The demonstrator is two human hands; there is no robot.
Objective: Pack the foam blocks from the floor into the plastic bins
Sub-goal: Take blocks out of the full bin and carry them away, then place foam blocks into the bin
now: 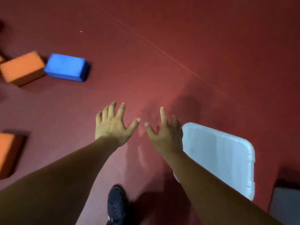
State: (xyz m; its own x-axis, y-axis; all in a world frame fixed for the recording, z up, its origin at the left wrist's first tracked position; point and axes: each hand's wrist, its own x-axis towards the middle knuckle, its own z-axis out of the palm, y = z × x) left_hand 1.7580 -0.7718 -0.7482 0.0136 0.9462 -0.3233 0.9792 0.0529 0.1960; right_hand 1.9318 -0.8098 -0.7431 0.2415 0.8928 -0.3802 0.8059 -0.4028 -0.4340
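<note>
A blue foam block [66, 67] lies on the red floor at the left, touching an orange foam block [21, 68] beside it. Another orange foam block [9, 154] lies at the left edge, partly cut off. A white plastic bin [224, 158] sits on the floor at the lower right, its surface pale and ribbed. My left hand [113, 124] and my right hand [164, 130] are stretched out over the bare floor in the middle, fingers spread, holding nothing. My right forearm crosses the bin's near left corner.
My dark shoe [116, 207] stands on the floor at the bottom centre. A grey object [285, 207] shows at the lower right corner, cut off. A sliver of one more orange thing [1, 58] shows at the far left edge. The image is motion-blurred.
</note>
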